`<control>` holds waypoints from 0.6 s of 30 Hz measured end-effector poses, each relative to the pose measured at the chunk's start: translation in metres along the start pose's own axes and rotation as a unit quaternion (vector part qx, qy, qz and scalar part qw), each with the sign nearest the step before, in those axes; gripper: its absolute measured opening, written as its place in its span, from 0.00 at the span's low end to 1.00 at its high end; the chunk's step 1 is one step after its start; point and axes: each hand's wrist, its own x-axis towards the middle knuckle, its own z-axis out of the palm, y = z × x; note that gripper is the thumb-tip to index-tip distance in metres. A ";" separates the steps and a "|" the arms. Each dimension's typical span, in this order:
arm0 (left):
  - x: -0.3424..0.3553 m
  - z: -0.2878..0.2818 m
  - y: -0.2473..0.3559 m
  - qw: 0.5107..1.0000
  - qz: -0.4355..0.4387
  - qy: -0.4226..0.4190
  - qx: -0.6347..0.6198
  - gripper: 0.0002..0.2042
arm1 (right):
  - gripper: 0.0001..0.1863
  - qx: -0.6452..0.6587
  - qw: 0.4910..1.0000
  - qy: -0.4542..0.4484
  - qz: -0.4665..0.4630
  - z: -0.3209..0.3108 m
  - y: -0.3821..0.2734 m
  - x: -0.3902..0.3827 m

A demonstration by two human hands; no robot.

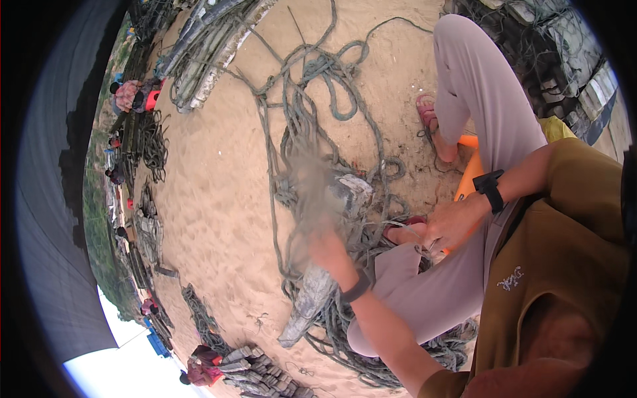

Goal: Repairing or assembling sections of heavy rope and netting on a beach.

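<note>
My left hand (325, 249), with a black band at its wrist, is smeared by motion above the pile of rope, so its fingers cannot be made out. A blurred greyish mass (312, 182) runs up from it. My right hand (454, 222), wearing a black watch, is closed by my lower leg, its fingertips pinched on a thin strand (428, 252). Grey-green rope (302, 109) lies in loops and knots on the sand. Pale, weathered long blocks (308, 298) lie among the rope below my left hand.
An orange plastic thing (468, 176) is between my legs. More rope-wrapped blocks (212, 53) lie at the upper left, and a netted heap (557, 46) at the upper right. Several people sit far left, one in a checked shirt (126, 96), under a dark canopy (53, 199).
</note>
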 end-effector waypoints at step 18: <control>-0.018 -0.008 0.018 0.977 -0.173 -0.041 -0.114 0.24 | 0.13 -0.292 0.866 0.406 -0.010 -0.013 0.030 0.100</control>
